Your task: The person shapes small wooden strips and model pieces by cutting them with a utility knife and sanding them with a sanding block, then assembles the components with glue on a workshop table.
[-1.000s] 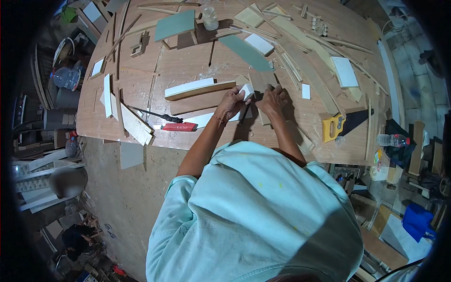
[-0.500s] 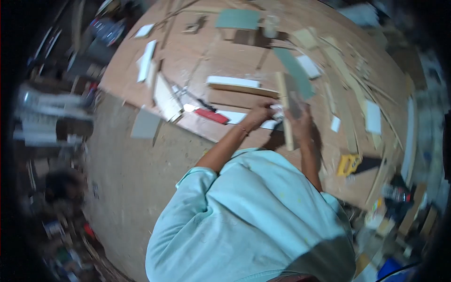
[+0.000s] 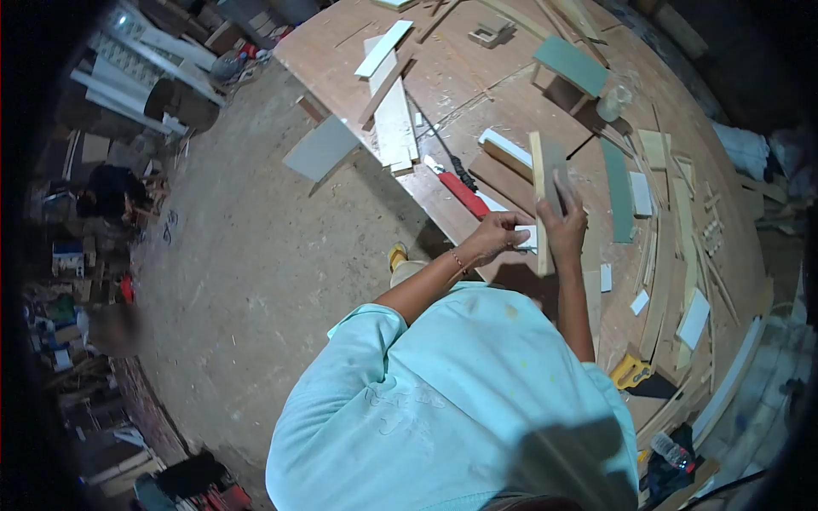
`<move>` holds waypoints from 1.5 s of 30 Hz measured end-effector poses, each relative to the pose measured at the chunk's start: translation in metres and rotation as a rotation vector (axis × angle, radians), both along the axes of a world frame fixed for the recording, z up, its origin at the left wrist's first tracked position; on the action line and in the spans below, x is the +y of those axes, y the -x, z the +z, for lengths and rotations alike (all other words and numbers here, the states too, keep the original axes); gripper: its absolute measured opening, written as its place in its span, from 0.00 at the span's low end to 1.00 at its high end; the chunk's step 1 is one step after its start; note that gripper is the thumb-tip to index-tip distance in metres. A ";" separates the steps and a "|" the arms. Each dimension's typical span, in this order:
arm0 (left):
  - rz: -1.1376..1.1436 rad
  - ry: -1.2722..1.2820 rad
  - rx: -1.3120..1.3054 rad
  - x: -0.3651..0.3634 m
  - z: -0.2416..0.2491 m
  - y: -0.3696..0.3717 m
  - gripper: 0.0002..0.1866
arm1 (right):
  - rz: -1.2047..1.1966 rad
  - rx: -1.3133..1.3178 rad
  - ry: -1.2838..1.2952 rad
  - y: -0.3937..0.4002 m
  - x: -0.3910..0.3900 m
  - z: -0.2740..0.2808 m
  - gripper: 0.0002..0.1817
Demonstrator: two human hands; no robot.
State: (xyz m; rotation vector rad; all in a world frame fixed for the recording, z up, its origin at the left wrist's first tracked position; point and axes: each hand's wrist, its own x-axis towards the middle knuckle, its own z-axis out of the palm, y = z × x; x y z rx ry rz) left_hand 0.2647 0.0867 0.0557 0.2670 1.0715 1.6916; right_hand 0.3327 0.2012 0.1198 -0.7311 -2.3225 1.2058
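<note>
My left hand (image 3: 494,239) pinches a small white block (image 3: 528,239) between thumb and fingers, right beside the lower end of an upright wooden panel. My right hand (image 3: 564,228) grips that panel (image 3: 539,192) from its right side, fingers spread along its greyish face and thumb near the pale wooden edge. Just beyond my hands lie brown and white strips (image 3: 503,146) and a brown board (image 3: 498,185), partly hidden by the panel. A long red object (image 3: 463,195) with a black part alongside rests left of them, near the table edge.
A yellow-handled saw (image 3: 632,372) lies at the table's right front. Farther back stand a small green-topped piece (image 3: 571,65) and a clear jar (image 3: 613,103). A green strip (image 3: 619,192) and several wood offcuts cover the right side. A person (image 3: 112,192) is at far left.
The view has swung left, so the table appears farther right and more floor shows. The small white block now shows clearly in my left hand; my right hand still holds the panel upright.
</note>
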 end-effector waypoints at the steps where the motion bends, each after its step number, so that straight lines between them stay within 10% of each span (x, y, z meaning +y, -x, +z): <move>1: -0.002 -0.003 0.020 -0.007 0.001 -0.001 0.11 | 0.011 0.019 -0.024 0.011 -0.002 -0.009 0.27; 8: 0.407 0.047 -0.093 -0.062 0.001 0.052 0.12 | 0.293 0.056 0.031 0.034 -0.063 -0.018 0.29; 29: 0.436 -0.300 -0.005 -0.200 0.068 0.221 0.17 | 0.205 0.270 -0.025 0.264 -0.157 0.036 0.28; 35: 0.443 -0.408 -0.056 -0.230 0.084 0.267 0.25 | 0.337 0.278 0.648 0.279 -0.195 0.064 0.24; 45: 0.543 -0.468 -0.343 -0.237 0.087 0.294 0.16 | 0.419 0.350 0.698 0.298 -0.207 0.071 0.26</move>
